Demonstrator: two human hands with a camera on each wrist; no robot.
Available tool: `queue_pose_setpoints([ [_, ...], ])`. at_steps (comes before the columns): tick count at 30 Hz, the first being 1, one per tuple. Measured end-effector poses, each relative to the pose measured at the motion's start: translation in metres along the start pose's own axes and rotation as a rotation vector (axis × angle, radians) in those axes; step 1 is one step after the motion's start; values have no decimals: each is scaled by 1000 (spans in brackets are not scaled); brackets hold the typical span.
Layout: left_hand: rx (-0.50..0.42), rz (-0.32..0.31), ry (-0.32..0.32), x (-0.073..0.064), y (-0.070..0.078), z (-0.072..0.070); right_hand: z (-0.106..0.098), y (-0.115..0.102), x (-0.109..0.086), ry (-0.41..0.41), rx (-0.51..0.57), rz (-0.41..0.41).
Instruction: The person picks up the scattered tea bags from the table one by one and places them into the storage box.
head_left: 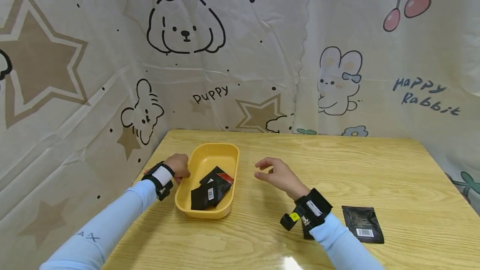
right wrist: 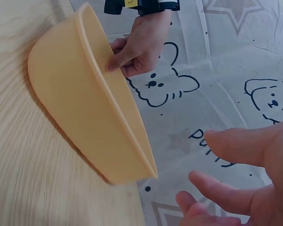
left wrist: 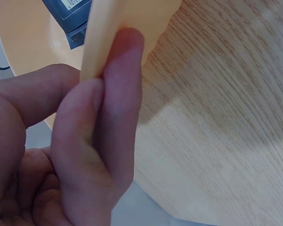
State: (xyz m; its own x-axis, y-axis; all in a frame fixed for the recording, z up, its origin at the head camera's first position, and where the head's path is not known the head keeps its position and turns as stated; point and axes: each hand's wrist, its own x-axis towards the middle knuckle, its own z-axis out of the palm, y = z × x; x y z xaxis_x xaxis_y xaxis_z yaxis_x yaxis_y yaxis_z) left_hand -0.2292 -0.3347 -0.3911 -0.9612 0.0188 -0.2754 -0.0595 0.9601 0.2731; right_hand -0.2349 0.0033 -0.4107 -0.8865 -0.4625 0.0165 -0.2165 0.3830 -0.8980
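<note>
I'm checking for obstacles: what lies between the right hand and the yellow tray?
In the head view, only bare tabletop shows between the right hand and yellow tray.

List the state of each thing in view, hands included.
Yellow tub: upright, uncovered
Black packets inside: overlapping
Loose black packet: lying flat, barcode up
Other dark item: mostly hidden, state unclear
Left hand: gripping the tub's rim
Right hand: fingers loosely curled, holding nothing
Wrist straps: worn on both wrists
</note>
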Motion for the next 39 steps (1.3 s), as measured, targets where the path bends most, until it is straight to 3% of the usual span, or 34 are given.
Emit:
queue_pose_setpoints([
  [21, 46, -10, -20, 5, -3, 3, -57, 37, -51, -47, -78, 41],
  [39, 39, -14, -34, 3, 0, -1, -72, 57, -74, -87, -62, 120],
])
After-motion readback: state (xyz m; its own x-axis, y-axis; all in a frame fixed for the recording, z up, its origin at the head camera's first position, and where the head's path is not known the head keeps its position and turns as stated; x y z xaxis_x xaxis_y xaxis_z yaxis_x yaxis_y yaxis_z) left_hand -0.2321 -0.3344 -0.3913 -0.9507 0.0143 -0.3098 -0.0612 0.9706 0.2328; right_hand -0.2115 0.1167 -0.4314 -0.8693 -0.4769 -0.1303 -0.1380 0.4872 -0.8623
